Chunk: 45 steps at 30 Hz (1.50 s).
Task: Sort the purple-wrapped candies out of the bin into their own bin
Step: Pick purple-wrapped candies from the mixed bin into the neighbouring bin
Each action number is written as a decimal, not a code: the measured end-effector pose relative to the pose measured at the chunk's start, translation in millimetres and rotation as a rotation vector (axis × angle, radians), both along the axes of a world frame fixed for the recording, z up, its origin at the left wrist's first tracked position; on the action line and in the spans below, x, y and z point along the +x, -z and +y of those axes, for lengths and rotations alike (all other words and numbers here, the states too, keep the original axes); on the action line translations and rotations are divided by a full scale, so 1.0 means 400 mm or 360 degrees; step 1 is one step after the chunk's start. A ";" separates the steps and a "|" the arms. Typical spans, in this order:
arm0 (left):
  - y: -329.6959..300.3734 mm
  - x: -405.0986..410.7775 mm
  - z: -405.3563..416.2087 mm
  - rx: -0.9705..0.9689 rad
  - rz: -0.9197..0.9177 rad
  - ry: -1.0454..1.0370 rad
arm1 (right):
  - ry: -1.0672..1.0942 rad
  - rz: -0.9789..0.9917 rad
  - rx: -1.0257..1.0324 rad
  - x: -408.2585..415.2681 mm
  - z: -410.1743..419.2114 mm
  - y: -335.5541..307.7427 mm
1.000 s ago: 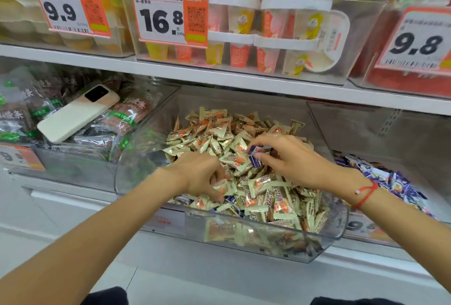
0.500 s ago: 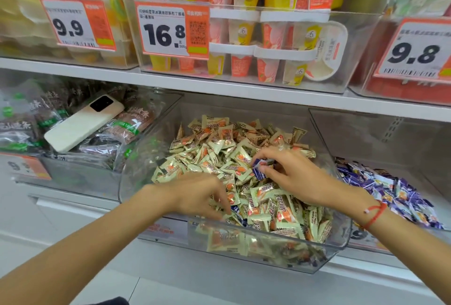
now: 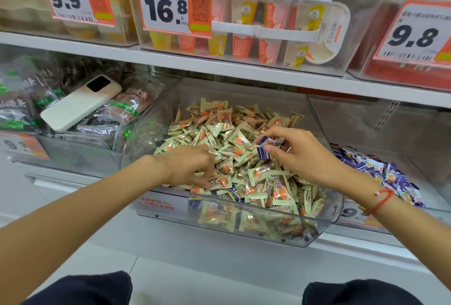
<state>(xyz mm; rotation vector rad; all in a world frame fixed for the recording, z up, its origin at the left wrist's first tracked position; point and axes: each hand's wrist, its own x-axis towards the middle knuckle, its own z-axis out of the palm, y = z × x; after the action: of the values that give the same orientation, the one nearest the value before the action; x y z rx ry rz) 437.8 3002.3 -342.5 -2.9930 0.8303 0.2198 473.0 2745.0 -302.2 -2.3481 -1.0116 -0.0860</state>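
Note:
A clear plastic bin [image 3: 327, 227] in the middle of the lower shelf is heaped with cream-and-orange wrapped candies [image 3: 227, 133]. My right hand [image 3: 300, 155] hovers over the heap and pinches purple-wrapped candies [image 3: 264, 151] between thumb and fingers. My left hand [image 3: 188, 165] reaches into the front left of the heap, fingers curled down among the cream candies; I cannot tell whether it holds one. To the right, a second clear bin [image 3: 429, 207] holds a pile of purple-wrapped candies [image 3: 380, 170].
A white phone [image 3: 78, 104] lies on dark snack bags [image 3: 117, 111] in the left bin. Above, a white shelf [image 3: 219, 65] carries clear bins of cup desserts [image 3: 268, 36] and orange price tags [image 3: 170, 4]. White floor lies below the shelf.
My right hand has lifted slightly out of the heap with the purple candies pinched. My left hand has stayed in the front left of the heap. The view has tilted down.

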 end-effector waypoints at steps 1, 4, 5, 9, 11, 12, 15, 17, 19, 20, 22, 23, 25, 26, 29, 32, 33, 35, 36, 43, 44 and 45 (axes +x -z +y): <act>-0.003 -0.003 0.015 -0.0030 -0.0021 -0.0048 | 0.0020 0.0042 0.0050 -0.002 -0.001 -0.001; -0.020 -0.015 0.049 -0.0029 -0.0137 -0.0186 | 0.0024 0.0152 0.0143 -0.013 0.005 -0.005; -0.026 -0.017 0.061 0.0024 -0.0180 -0.0244 | 0.0021 0.0208 0.0174 -0.018 0.010 -0.006; -0.036 -0.033 0.086 0.0084 -0.0219 -0.0394 | 0.0160 0.0232 0.0331 -0.028 0.012 -0.013; -0.037 -0.038 0.063 -0.0141 -0.0091 -0.0328 | 0.0298 0.0110 0.0517 -0.031 -0.018 -0.021; -0.035 -0.038 0.048 -0.0261 0.0032 -0.0279 | 0.0371 0.0016 0.0616 -0.033 -0.040 -0.025; -0.011 -0.020 0.006 -0.0296 0.0355 -0.0093 | 0.0618 -0.0307 0.0777 -0.040 -0.137 -0.020; 0.004 -0.007 -0.015 -0.0191 0.0479 -0.0020 | 0.0834 -0.0467 0.0677 -0.027 -0.211 0.001; 0.010 -0.001 -0.033 -0.0037 0.0463 0.0026 | 0.0996 -0.0518 0.0411 0.004 -0.280 0.034; 0.011 0.000 -0.040 0.0040 0.0412 0.0062 | 0.1003 -0.0440 0.0236 0.023 -0.310 0.051; 0.011 0.003 -0.047 0.0143 0.0301 0.0119 | 0.0847 -0.0122 -0.0163 0.047 -0.352 0.078; 0.011 0.003 -0.048 0.0163 0.0252 0.0128 | 0.0749 -0.0021 -0.0334 0.057 -0.366 0.089; 0.009 0.000 -0.045 0.0164 0.0149 0.0113 | 0.0738 -0.0042 -0.0457 0.071 -0.375 0.102; 0.008 -0.002 -0.042 0.0161 0.0111 0.0086 | 0.0796 -0.0125 -0.0395 0.064 -0.363 0.096; 0.003 -0.007 -0.008 0.0138 0.0062 -0.0119 | 0.0816 -0.0556 0.0036 0.013 -0.284 0.050; -0.011 -0.019 0.037 0.0057 0.0010 -0.0354 | 0.0443 -0.0718 0.0373 -0.049 -0.152 -0.026; -0.015 -0.023 0.047 0.0027 -0.0010 -0.0398 | 0.0260 -0.0668 0.0378 -0.057 -0.101 -0.041; -0.021 -0.030 0.058 0.0017 -0.0068 -0.0449 | -0.0117 -0.0430 0.0204 -0.064 0.008 -0.054; -0.024 -0.033 0.061 0.0019 -0.0099 -0.0476 | -0.0293 -0.0304 0.0025 -0.064 0.061 -0.051; -0.036 -0.048 0.078 0.0091 -0.0443 -0.0572 | -0.0728 -0.0280 -0.1079 -0.007 0.276 0.113; -0.037 -0.053 0.078 0.0108 -0.0516 -0.0554 | -0.0716 -0.0363 -0.1110 -0.002 0.286 0.125; -0.040 -0.056 0.078 0.0108 -0.0555 -0.0540 | -0.0710 -0.0420 -0.1101 -0.001 0.292 0.130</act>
<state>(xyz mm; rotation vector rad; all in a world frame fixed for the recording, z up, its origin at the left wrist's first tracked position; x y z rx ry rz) 415.3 3033.5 -326.6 -2.9575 0.2769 -0.2580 472.7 2861.8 -354.0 -2.6696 -1.9195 0.1565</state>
